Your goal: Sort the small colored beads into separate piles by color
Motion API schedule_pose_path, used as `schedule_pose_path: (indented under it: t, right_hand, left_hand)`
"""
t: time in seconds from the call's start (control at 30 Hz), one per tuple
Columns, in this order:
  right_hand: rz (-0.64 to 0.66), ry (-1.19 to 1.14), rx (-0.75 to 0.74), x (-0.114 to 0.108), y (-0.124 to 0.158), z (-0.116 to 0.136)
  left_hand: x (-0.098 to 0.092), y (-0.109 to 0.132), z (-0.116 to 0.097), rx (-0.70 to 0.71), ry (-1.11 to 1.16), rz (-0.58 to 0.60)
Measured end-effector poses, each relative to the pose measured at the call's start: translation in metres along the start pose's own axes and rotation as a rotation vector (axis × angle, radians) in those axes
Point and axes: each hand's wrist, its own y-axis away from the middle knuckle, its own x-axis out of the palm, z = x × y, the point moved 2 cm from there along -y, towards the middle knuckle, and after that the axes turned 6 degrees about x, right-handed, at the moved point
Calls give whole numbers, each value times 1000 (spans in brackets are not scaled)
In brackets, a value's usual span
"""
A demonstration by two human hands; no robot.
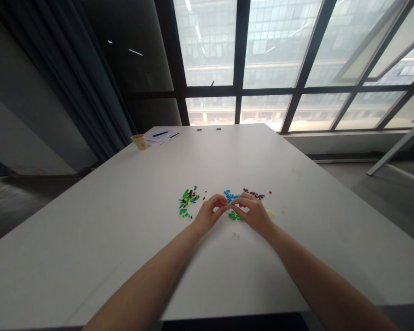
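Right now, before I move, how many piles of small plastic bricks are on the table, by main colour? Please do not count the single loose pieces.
Green piles: 2
Blue pile: 1
Dark brown pile: 1
Total: 4

Whatever lies between the fingertips of the left hand (210, 214) and the right hand (253, 214) is hidden by the fingers, so its shape and colour cannot be told. The right hand partly covers a patch of small green plastic bricks (234, 216) and the edge of a patch of small blue plastic bricks (230, 196). A mixed heap of small green, blue and yellow plastic bricks (188, 202) is too small to tell shapes apart. A faint, pale translucent object (235, 235) is indistinct. Print on the white papers (162, 137) is unreadable. The bottom edge cuts off the left forearm (141, 289) and right forearm (331, 285).
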Motion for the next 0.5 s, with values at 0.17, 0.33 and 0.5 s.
schedule_pose_path:
  t: [0.17,0.33,0.5]
  right_hand:
    - [-27,-2,-33,-1,0,2]
    - [-32,6,-28,-1,1,2]
    - [-42,2,-31,-2,1,3]
  left_hand:
    - [-2,-1,-3,36,-124,4]
    - [-3,-1,-8,85,-153,-4]
    - [-3,-1,-6,92,-159,-29]
